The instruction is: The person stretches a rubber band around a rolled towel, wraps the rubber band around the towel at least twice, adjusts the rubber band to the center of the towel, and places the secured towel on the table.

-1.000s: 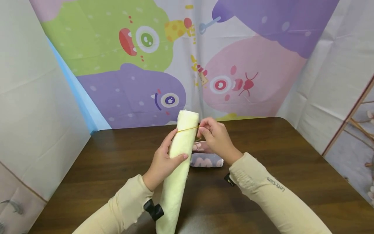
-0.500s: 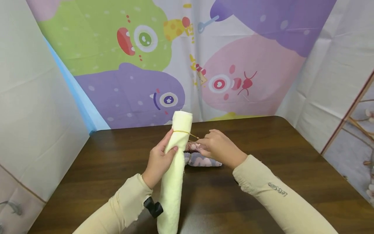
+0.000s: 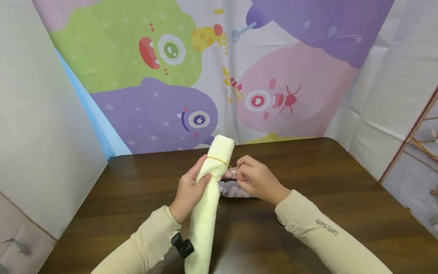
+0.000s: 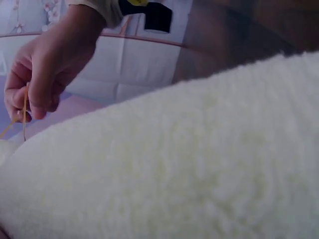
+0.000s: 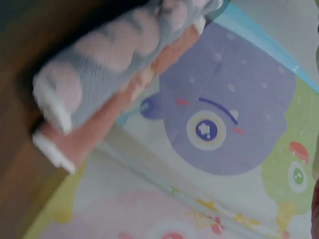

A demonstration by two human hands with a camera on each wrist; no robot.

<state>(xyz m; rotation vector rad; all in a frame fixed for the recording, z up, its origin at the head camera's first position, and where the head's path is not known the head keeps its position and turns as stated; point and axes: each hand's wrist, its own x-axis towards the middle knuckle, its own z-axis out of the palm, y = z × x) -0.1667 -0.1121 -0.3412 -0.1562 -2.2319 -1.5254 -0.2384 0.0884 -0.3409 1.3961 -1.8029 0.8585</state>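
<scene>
A pale yellow towel (image 3: 202, 224), rolled into a long tube, slants up from the near edge in the head view. My left hand (image 3: 190, 192) grips it below its upper end, thumb across the front. Around that end runs a thin yellow rubber band (image 3: 216, 158), and the towel narrows below it. Off to the right, my right hand (image 3: 261, 179) pinches the band and pulls it away from the roll. The left wrist view shows the stretched band (image 4: 25, 112) at the fingertips of the right hand (image 4: 52, 67), above the towel's fuzzy surface (image 4: 174, 159).
Two smaller rolled towels lie behind the yellow one on the brown table (image 3: 137, 194): a grey-blue one with pink shapes (image 3: 236, 190) and a reddish-pink one (image 3: 230, 174). A cartoon-printed cloth (image 3: 171, 102) hangs beyond the table's far edge.
My right hand has moved right and down from the roll, drawing the band out. The towel's top end swung left, then back right, and a crease formed below the band.
</scene>
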